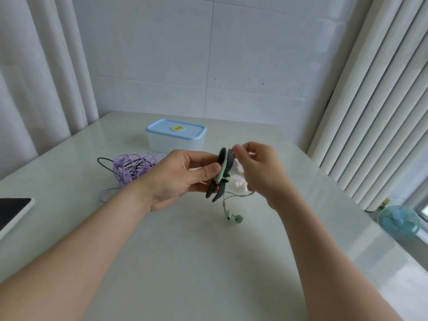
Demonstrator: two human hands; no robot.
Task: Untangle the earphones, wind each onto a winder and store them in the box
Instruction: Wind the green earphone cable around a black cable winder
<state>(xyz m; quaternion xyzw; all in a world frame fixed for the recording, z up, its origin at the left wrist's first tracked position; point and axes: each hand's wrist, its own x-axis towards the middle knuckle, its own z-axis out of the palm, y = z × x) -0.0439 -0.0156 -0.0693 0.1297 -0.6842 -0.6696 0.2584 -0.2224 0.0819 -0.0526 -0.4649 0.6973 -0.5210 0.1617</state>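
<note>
A single wide-angle view looks from the person's head, forward and down across the pale, glossy counter [185, 262] toward the white tiled wall [231, 66] behind it. Both bare forearms enter from the bottom corners. The left hand [183, 179] and right hand [259, 172] sit close to the lens at the frame's centre, holding a dark grey flat winder [222, 172] and its mint-green earphone cord [243, 194]. The clear plastic box with a light blue lid [175, 135] lies farther off, beyond them. The lens bows the white pleated curtains [370, 112] at the sides.

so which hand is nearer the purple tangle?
Left. Left hand, holding the winder, is just right of the purple tangle; right hand, pinching the green cord, sits farther right.
</note>
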